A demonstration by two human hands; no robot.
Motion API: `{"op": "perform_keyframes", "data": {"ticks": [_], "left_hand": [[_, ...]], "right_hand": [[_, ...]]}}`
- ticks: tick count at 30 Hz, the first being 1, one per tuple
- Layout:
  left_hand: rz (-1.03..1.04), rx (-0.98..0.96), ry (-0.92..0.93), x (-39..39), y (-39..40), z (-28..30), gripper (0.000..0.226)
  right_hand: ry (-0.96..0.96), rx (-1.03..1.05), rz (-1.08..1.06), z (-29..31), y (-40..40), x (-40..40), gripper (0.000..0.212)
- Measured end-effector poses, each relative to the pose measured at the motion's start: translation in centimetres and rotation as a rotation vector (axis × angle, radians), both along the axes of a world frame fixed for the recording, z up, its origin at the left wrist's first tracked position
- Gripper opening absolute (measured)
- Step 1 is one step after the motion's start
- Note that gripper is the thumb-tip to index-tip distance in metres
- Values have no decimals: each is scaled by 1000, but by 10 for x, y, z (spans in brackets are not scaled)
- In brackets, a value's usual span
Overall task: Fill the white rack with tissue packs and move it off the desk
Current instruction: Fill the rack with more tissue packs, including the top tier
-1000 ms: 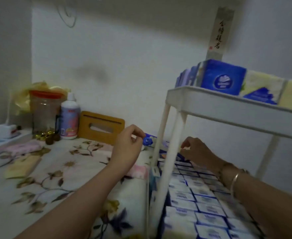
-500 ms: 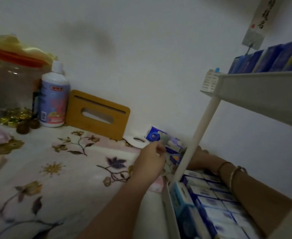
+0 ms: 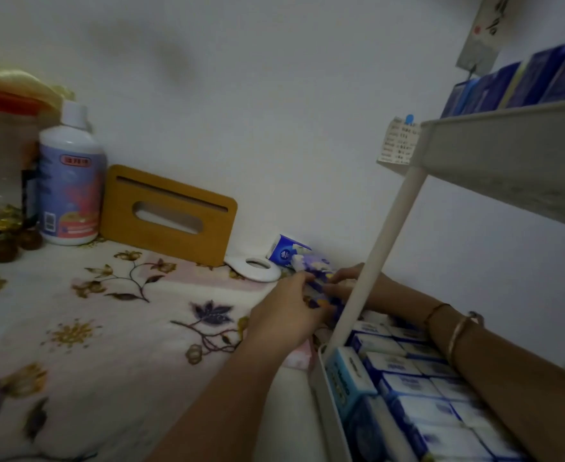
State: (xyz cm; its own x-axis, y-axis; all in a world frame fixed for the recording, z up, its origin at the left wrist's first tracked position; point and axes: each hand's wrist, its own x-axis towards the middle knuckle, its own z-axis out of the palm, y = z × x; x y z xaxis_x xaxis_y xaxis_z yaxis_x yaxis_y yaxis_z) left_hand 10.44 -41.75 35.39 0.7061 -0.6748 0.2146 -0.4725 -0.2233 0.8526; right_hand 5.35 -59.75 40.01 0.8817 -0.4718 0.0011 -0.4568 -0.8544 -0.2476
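Item: loose tissue packs (image 3: 311, 271), small heap on the worktop (image 3: 114, 328) at the wall, just beyond the white rack (image 3: 507, 151) corner post
Left hand (image 3: 284, 315): grip closed about a pack at the heap's near edge
Right hand (image 3: 344, 281): reaching round behind the post, fingers touching the same heap; grip state cannot be told
Bearing: heap lies ahead of both hands, left of the post; lower tier, already rowed with packs, sits right and nearer

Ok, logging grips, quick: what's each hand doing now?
Left hand: closed on a tissue pack.
Right hand: fingers on the same pack; grip cannot be told.
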Motion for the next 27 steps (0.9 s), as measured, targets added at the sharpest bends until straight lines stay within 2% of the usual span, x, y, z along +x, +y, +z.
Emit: {"op": "perform_keyframes", "data": {"ticks": [1,2,4,7,8,9,11,12,13,15,17,20,24,27], "left_hand": [[-4,21,-30,0,-1,-1,59],[-2,45,-47,1,-3,-2,72],[24,69,-43,3,-6,-4,91],[48,78,-46,6,-8,-7,97],[54,87,-60,6,-8,-7,93],[70,99,-83,6,-7,-9,86],[113,152,-159,5,-5,-10,68],[121,180,-188,4,-5,-10,63],[123,196,-201,3,-5,-10,61],[119,215,-205,3,-6,-9,62],[127,225,-206,2,-6,-9,63],[172,184,-145,3,-5,-7,57],[173,57,0,7,-3,-5,56],[149,-12,20,8,-4,-5,62]], "right_hand": [[-47,103,24,2,2,1,68],[-67,172,51,5,8,-1,57],[-119,350,71,10,16,-2,23],[-301,780,58,19,25,-10,33],[-339,774,51,19,24,-9,31],[-378,671,29,17,23,-8,26],[-355,305,-9,10,13,-6,11],[-293,164,-7,9,11,-6,12],[-215,112,-5,8,10,-5,25],[-10,192,43,3,7,-4,51],[180,209,91,-1,7,-2,65],[281,133,37,-9,-5,0,89],[328,39,-35,-8,-8,1,96],[389,-4,-11,-9,-6,8,96]]}}
